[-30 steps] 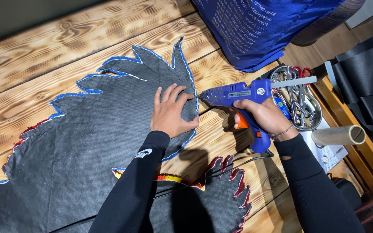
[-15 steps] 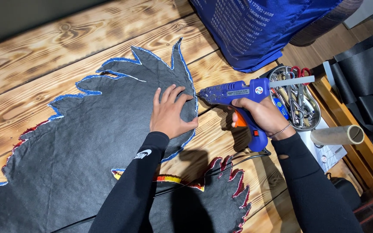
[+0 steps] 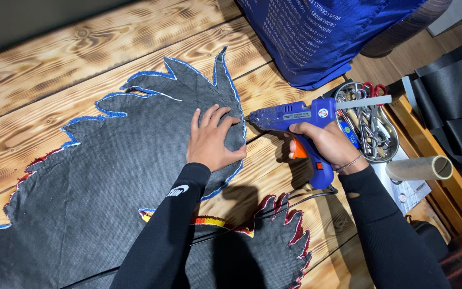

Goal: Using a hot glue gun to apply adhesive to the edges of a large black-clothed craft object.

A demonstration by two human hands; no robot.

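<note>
- Glue gun (image 3: 300,115) lies gripped in the right hand (image 3: 324,144), long axis left-right, nozzle at the fabric's (image 3: 108,176) blue edge.
- Left hand (image 3: 212,142) presses the fabric flat, fingers spread, just left of the nozzle, the nearer hand.

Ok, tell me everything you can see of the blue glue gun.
The glue gun is blue plastic with a dotted texture on the barrel, a round badge on its side, an orange trigger and a pale glue stick jutting from the back. The right hand grips its handle, barrel level, nozzle pointing left at the blue-trimmed edge of the black fabric piece, which the left hand presses flat. A black cord leaves the handle base.
</note>
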